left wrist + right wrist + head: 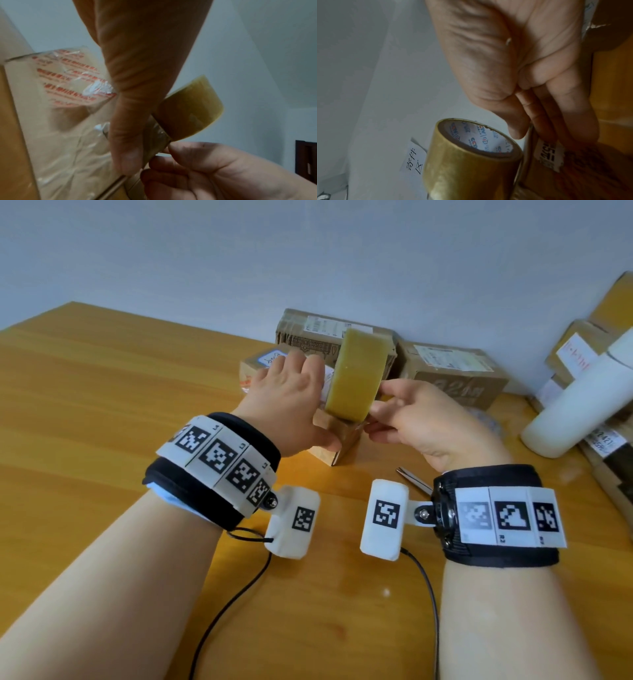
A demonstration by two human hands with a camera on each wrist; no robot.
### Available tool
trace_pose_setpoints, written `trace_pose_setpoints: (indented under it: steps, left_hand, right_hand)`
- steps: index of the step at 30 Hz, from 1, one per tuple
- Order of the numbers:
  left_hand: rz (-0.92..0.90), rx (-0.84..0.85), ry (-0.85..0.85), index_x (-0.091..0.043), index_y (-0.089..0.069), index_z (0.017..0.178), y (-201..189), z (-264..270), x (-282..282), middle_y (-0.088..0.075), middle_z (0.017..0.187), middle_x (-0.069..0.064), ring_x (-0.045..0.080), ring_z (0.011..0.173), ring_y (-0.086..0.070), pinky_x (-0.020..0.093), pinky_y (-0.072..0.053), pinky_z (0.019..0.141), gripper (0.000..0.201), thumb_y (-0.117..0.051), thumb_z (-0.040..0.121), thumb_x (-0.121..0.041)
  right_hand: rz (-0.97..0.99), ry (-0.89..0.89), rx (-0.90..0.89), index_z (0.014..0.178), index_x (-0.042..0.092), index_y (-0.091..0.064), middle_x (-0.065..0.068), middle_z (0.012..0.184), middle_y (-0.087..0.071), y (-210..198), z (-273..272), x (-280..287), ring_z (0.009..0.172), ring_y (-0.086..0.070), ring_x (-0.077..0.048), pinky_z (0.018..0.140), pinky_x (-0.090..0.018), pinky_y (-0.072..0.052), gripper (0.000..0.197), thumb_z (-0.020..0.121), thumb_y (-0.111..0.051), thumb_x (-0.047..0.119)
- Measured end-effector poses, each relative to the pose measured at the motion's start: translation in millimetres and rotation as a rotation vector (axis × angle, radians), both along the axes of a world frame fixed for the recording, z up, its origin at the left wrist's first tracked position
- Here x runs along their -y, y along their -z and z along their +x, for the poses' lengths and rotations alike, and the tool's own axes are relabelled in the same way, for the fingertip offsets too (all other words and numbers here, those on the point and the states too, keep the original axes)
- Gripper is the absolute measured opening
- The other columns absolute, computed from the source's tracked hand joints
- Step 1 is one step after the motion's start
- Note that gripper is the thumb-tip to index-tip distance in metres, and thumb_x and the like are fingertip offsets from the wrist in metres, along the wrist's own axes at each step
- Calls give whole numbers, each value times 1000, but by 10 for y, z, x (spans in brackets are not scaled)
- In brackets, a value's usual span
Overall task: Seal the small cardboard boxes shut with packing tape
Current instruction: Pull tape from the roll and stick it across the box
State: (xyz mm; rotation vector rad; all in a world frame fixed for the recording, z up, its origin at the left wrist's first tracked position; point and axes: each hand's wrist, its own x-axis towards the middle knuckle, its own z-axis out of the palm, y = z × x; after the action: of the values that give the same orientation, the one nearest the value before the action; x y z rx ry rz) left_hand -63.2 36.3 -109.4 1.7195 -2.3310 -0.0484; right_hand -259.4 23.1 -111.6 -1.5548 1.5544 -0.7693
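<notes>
A yellowish packing tape roll (354, 378) stands on edge above a small cardboard box (337, 445) on the wooden table (102, 412). My left hand (291, 405) holds the roll from its left side, fingers hidden behind it and thumb down at the box's top edge. My right hand (376, 416) pinches the loose tape end at the roll's lower right. In the left wrist view the left thumb (130, 148) lies along the pulled strip beside the roll (192, 112), with the right hand (197, 170) below. The right wrist view shows the roll (467, 162), its core with nothing in it, and the labelled box (547, 157).
Larger taped cardboard boxes (329, 337) (452, 374) stand against the wall behind. More parcels (582, 347) and a white cylinder (575, 409) crowd the right edge. Scissors (412, 479) lie by my right wrist. Cables trail off both wrist cameras toward me.
</notes>
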Motion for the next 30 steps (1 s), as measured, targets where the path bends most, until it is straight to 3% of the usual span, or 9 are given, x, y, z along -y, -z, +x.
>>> trace_pose_setpoints:
  steps: [4, 11, 13, 16, 19, 23, 26, 30]
  left_hand:
    - [-16, 26, -37, -11, -36, 125, 3, -45, -19, -39, 130, 10, 30, 123, -40, 45, -36, 100, 89, -74, 69, -68]
    - [53, -7, -21, -15, -41, 125, -115, 54, -40, -41, 131, 6, 29, 126, -40, 45, -34, 103, 63, -67, 85, -56]
    - [86, -22, 5, -17, -43, 127, -157, 102, -42, -41, 134, 4, 27, 129, -39, 44, -32, 105, 53, -64, 91, -49]
    - [115, -64, 42, -20, -45, 134, -185, 147, -39, -43, 137, 2, 23, 129, -39, 41, -35, 106, 48, -63, 93, -39]
    - [129, -74, 50, -24, -44, 140, -196, 178, -34, -38, 145, 1, 23, 135, -35, 39, -34, 106, 51, -64, 94, -27]
    - [136, -93, 54, -29, -41, 146, -226, 243, -19, -33, 155, 0, 23, 144, -26, 41, -27, 115, 57, -58, 95, -12]
    - [139, -112, 51, -33, -41, 147, -241, 270, -5, -32, 156, -2, 22, 145, -25, 44, -26, 116, 64, -53, 93, -2]
    - [142, -120, 66, -33, -41, 148, -245, 277, -2, -33, 156, -4, 19, 145, -26, 41, -26, 117, 67, -51, 92, 2]
  right_hand:
    - [8, 5, 40, 150, 23, -50, -6, 120, -71, -3, -11, -8, 105, -73, -22, 95, -45, -59, 51, 100, -61, 19]
    - [108, 28, 15, 145, 20, -52, -13, 108, -72, -184, -107, -195, 90, -76, -25, 74, -40, -65, 50, 100, -64, 6]
    - [137, 75, -63, 135, 19, -59, -12, 104, -72, -205, -173, -239, 88, -76, -23, 67, -36, -64, 37, 99, -65, 8]
    - [195, 129, -286, 112, 18, -67, -9, 98, -72, -201, -253, -286, 85, -73, -21, 71, -37, -64, 19, 95, -71, 10]
    - [345, 73, -501, 100, 10, -69, -9, 92, -71, -171, -255, -337, 75, -66, -24, 65, -36, -55, 11, 91, -76, 11]
    - [362, 27, -693, 97, 17, -69, -10, 105, -71, -133, -194, -349, 100, -69, -31, 95, -52, -57, 21, 83, -83, 11]
    - [336, 0, -692, 100, 17, -71, -9, 107, -71, -131, -79, -321, 103, -68, -30, 98, -51, -56, 19, 86, -79, 7]
    - [146, 9, -601, 114, 20, -67, -3, 111, -67, -193, 70, -241, 105, -66, -27, 99, -47, -55, 27, 90, -76, 10]
